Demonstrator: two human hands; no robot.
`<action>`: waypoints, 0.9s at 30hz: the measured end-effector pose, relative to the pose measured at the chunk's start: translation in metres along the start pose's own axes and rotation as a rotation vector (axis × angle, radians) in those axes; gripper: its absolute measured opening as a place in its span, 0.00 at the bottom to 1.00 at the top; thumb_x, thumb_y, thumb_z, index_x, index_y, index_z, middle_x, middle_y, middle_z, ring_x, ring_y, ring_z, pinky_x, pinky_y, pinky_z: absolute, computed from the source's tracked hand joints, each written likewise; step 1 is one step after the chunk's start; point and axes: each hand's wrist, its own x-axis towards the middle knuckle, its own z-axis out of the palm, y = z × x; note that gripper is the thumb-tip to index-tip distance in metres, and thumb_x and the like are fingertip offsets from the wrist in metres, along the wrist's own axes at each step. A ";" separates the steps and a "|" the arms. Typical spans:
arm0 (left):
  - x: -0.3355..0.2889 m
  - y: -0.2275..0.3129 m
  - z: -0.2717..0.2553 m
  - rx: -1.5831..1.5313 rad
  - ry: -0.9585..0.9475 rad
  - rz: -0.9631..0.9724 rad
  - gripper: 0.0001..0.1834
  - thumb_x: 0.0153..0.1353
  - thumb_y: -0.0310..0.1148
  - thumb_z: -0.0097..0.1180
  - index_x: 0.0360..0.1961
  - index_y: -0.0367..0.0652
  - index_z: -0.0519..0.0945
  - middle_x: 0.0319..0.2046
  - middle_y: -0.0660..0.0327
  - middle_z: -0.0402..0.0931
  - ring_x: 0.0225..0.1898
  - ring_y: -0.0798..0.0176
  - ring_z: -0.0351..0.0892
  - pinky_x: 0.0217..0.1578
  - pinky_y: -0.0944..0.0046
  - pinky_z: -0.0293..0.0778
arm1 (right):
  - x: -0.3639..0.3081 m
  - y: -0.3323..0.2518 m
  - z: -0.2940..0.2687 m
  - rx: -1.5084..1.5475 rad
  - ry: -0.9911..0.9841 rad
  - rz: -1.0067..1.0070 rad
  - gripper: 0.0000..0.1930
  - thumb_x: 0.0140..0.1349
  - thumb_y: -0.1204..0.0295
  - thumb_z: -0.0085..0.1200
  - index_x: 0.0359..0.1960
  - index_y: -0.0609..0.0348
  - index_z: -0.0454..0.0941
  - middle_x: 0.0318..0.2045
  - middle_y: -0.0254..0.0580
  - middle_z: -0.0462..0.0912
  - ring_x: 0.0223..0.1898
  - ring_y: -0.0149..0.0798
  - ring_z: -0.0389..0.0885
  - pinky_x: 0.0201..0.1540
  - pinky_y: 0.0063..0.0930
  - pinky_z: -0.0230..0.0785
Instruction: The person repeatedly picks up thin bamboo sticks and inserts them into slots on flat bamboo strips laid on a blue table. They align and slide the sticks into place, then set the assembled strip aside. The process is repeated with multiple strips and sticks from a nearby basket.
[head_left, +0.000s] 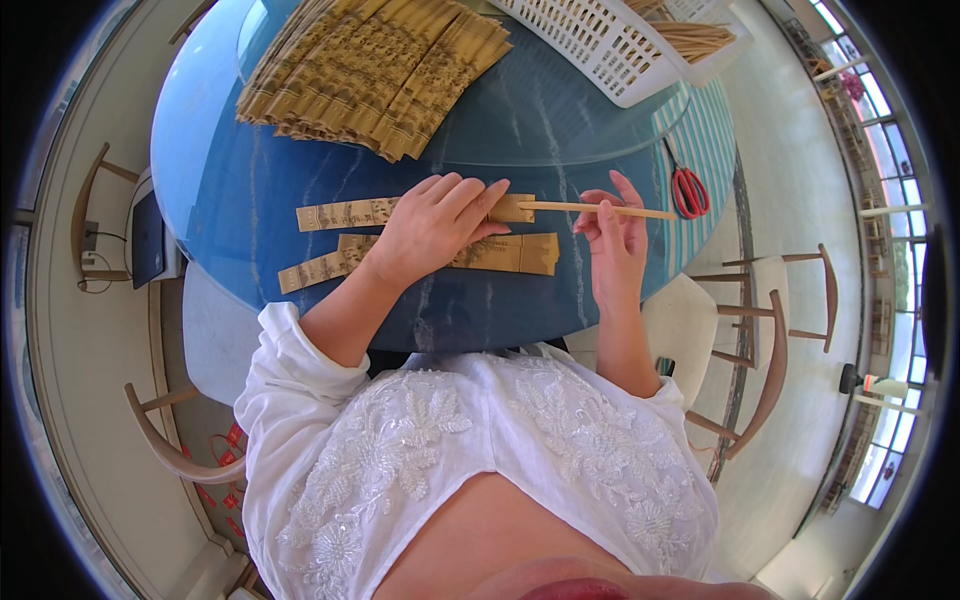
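Observation:
My left hand (432, 222) is closed on a long gold-brown paper chopstick sleeve (345, 215), its thumb and fingers near the sleeve's right end. A pair of pale wooden chopsticks (560, 206) sticks out of that end to the right. My right hand (620, 240) grips the chopsticks between thumb and fingers, with the index finger raised. Just below lie more sleeves of the same kind, one pointing right (520, 253) and one slanting down to the left (312, 272); my left wrist covers part of them.
A large fanned stack of sleeves (370, 70) lies at the far left of the round blue table (480, 310). Behind, a white perforated basket (610, 55) holds loose chopsticks (695, 42). Red-handled scissors (689, 192) rest on a striped cloth at right. Wooden-armed chairs (765, 380) stand around.

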 end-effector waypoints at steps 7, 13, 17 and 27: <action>-0.001 -0.002 -0.001 -0.009 -0.005 -0.024 0.29 0.46 0.39 0.67 0.50 0.38 0.79 0.31 0.62 0.68 0.31 0.61 0.73 0.34 0.63 0.74 | 0.006 -0.018 -0.031 -0.048 0.313 -0.276 0.21 0.72 0.71 0.44 0.64 0.62 0.59 0.45 0.54 0.78 0.38 0.35 0.81 0.46 0.31 0.76; 0.000 -0.002 -0.002 -0.019 -0.002 -0.020 0.28 0.46 0.38 0.67 0.49 0.38 0.79 0.31 0.62 0.69 0.31 0.61 0.73 0.34 0.63 0.74 | 0.008 -0.005 -0.038 -0.035 0.384 -0.349 0.10 0.71 0.73 0.45 0.50 0.63 0.67 0.44 0.56 0.80 0.38 0.38 0.82 0.45 0.32 0.79; 0.000 -0.004 -0.001 -0.024 0.014 -0.015 0.28 0.46 0.38 0.67 0.49 0.38 0.79 0.31 0.62 0.69 0.31 0.61 0.73 0.34 0.63 0.75 | 0.006 -0.004 -0.027 -0.022 0.369 -0.305 0.06 0.71 0.74 0.46 0.45 0.63 0.71 0.44 0.55 0.80 0.37 0.37 0.82 0.44 0.31 0.78; -0.001 -0.003 0.000 -0.008 0.017 -0.006 0.28 0.47 0.37 0.67 0.50 0.37 0.79 0.30 0.62 0.69 0.31 0.61 0.73 0.33 0.63 0.74 | -0.006 0.015 0.001 0.110 0.209 -0.114 0.06 0.68 0.75 0.52 0.42 0.64 0.74 0.45 0.55 0.80 0.36 0.33 0.81 0.45 0.28 0.77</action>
